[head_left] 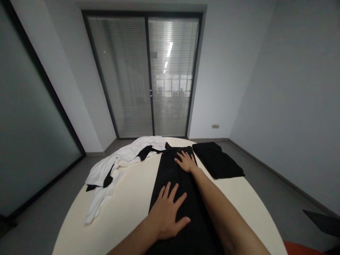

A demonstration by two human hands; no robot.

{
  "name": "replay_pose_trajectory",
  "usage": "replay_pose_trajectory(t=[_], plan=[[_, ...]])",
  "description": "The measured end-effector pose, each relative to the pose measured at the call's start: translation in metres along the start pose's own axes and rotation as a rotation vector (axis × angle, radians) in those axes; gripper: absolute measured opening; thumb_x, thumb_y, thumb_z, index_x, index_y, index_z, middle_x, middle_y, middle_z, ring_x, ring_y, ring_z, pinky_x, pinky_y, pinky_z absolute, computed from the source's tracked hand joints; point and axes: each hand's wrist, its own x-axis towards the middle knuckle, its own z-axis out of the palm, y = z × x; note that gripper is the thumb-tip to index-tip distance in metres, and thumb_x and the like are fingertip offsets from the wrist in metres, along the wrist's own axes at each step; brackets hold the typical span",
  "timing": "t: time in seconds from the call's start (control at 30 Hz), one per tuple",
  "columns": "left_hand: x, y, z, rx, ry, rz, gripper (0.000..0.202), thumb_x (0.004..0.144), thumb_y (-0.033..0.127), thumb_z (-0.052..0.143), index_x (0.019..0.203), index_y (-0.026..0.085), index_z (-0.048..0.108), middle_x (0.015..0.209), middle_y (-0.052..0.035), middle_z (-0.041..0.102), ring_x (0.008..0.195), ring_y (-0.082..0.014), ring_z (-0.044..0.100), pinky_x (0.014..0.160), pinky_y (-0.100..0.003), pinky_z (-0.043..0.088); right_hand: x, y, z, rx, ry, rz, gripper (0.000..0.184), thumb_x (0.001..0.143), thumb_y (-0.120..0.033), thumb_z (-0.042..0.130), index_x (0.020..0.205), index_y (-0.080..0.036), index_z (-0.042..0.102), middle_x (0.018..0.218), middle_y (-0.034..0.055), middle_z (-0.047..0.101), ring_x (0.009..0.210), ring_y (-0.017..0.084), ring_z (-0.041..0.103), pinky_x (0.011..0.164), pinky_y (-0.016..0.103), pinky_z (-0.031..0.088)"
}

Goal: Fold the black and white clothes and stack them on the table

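A long black garment (172, 177) lies stretched along the middle of a round cream table (127, 209), running away from me. My left hand (167, 212) rests flat on its near part, fingers spread. My right hand (186, 161) reaches farther out and lies flat on the garment's far part, fingers stretched toward the far end. Neither hand holds anything.
A heap of white and black clothes (119, 164) sprawls over the table's left and far side. A folded black garment (217, 159) lies at the far right. Beyond the table stand a glass sliding door with blinds (148, 78), grey walls and grey floor.
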Motion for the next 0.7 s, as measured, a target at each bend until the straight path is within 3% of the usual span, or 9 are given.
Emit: replay_pose_trajectory(t=[0.13, 0.23, 0.37, 0.5, 0.6, 0.7], plan=[[0.010, -0.008, -0.007, 0.006, -0.045, -0.005, 0.075, 0.091, 0.061, 0.055, 0.156, 0.029, 0.034, 0.167, -0.0124, 0.017, 0.152, -0.0441, 0.007, 0.118, -0.068, 0.015, -0.016, -0.001, -0.011, 0.001, 0.203, -0.077, 0.046, 0.103, -0.045, 0.037, 0.137, -0.023, 0.059, 0.145, 0.0116, 0.054, 0.136, 0.027, 0.044, 0.113, 0.043, 0.029], [0.017, -0.014, -0.011, 0.016, -0.055, 0.005, 0.075, 0.091, 0.060, 0.056, 0.156, 0.029, 0.035, 0.167, -0.0111, 0.017, 0.152, -0.0426, 0.009, 0.119, -0.065, 0.016, -0.037, -0.001, -0.021, -0.040, 0.235, -0.016, 0.037, 0.100, -0.037, 0.044, 0.123, -0.020, 0.067, 0.125, 0.0147, 0.064, 0.119, 0.029, 0.056, 0.102, 0.041, 0.040], [0.018, -0.015, -0.012, 0.052, 0.046, 0.008, 0.075, 0.089, 0.057, 0.061, 0.153, 0.023, 0.040, 0.161, -0.0142, 0.033, 0.149, -0.0390, 0.025, 0.120, -0.059, 0.021, -0.067, 0.006, -0.026, -0.042, 0.112, -0.031, 0.040, 0.097, -0.040, 0.049, 0.128, -0.018, 0.065, 0.129, 0.0162, 0.063, 0.120, 0.031, 0.058, 0.099, 0.042, 0.044], [0.009, -0.016, -0.015, 0.065, 0.113, 0.066, 0.065, 0.090, 0.052, 0.062, 0.146, 0.020, 0.049, 0.145, -0.0128, 0.052, 0.135, -0.0315, 0.046, 0.116, -0.049, 0.034, -0.086, 0.020, -0.015, 0.013, -0.025, -0.150, 0.061, 0.098, -0.049, 0.050, 0.147, -0.014, 0.049, 0.155, 0.0186, 0.042, 0.144, 0.032, 0.039, 0.115, 0.043, 0.033], [0.003, -0.026, -0.016, 0.030, 0.039, 0.127, 0.065, 0.092, 0.052, 0.059, 0.149, 0.023, 0.045, 0.154, -0.0116, 0.045, 0.143, -0.0313, 0.039, 0.120, -0.051, 0.028, -0.093, 0.027, -0.006, 0.061, 0.040, -0.185, 0.061, 0.100, -0.051, 0.045, 0.151, -0.017, 0.044, 0.162, 0.0154, 0.032, 0.150, 0.032, 0.026, 0.119, 0.049, 0.025], [0.003, -0.036, -0.011, 0.011, 0.009, 0.121, 0.068, 0.094, 0.055, 0.056, 0.152, 0.024, 0.040, 0.162, -0.0117, 0.033, 0.151, -0.0329, 0.026, 0.122, -0.055, 0.021, -0.102, 0.025, -0.010, 0.111, 0.206, -0.275, 0.048, 0.101, -0.044, 0.045, 0.140, -0.018, 0.055, 0.151, 0.0143, 0.048, 0.141, 0.030, 0.041, 0.116, 0.048, 0.031]])
